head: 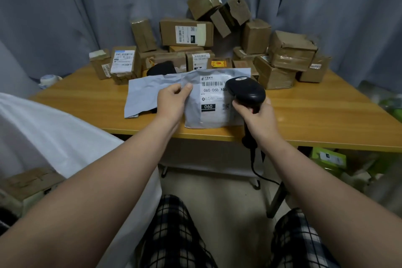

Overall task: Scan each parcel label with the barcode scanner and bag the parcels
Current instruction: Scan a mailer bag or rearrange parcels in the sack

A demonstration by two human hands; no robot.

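While the left hand (171,103) pinches the grey poly mailer (193,116) and the right hand (260,118) grips the barcode scanner (248,91), its head, overlapping the label (214,99), may sit too close to read.

The barcode scanner (245,91) is black plastic with a soft gloss. The grey mailer (193,115) is smooth plastic film with a white paper label (214,99). The table (315,115) looks like smooth wood. The boxes (291,50) are matt brown cardboard under glossy tape. The curtain (65,17) is grey cloth.
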